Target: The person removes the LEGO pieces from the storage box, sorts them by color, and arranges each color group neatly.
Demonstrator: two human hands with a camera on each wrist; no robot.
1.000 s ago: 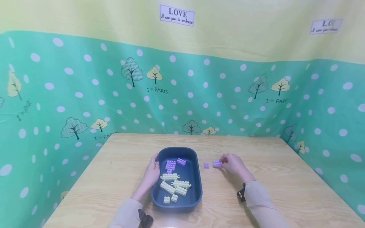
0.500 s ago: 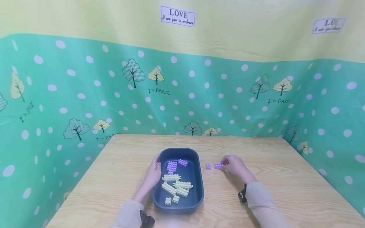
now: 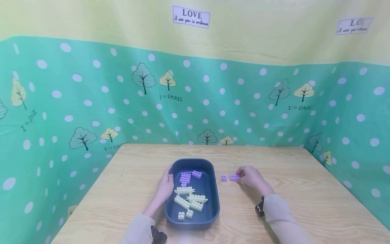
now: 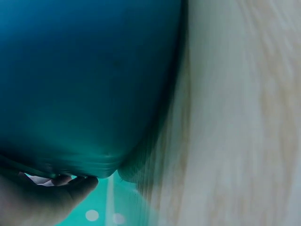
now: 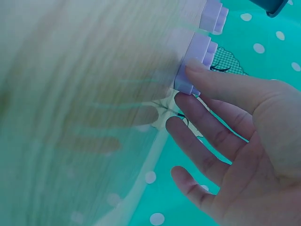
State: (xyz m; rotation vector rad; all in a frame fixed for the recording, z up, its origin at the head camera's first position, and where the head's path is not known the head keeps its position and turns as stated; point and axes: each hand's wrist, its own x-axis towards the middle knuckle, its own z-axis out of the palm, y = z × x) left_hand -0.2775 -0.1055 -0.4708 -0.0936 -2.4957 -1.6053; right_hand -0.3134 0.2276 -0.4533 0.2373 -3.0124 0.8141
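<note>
My left hand (image 3: 165,184) grips the left wall of a dark blue plastic tub (image 3: 213,189). In the left wrist view, the thumb (image 4: 77,190) lies along the tub's edge, and the tub's side (image 4: 84,80) fills much of the picture. Right of the tub, my right hand (image 3: 251,177) pinches the right end of a purple building block (image 3: 233,177) on the table. The right wrist view shows the thumb (image 5: 197,67) against this studded block (image 5: 186,73), with the other fingers spread below. A smaller purple block (image 3: 223,178) stands just left of it.
Inside the tub are a cluster of purple blocks (image 3: 185,178), another purple block (image 3: 196,174) and several cream blocks (image 3: 185,190). The wooden table (image 3: 274,162) is bordered by a green and yellow printed curtain (image 3: 170,125).
The head view has shifted slightly. Both hands keep nearly the same places, the left on the tub and the right at the purple building block.
</note>
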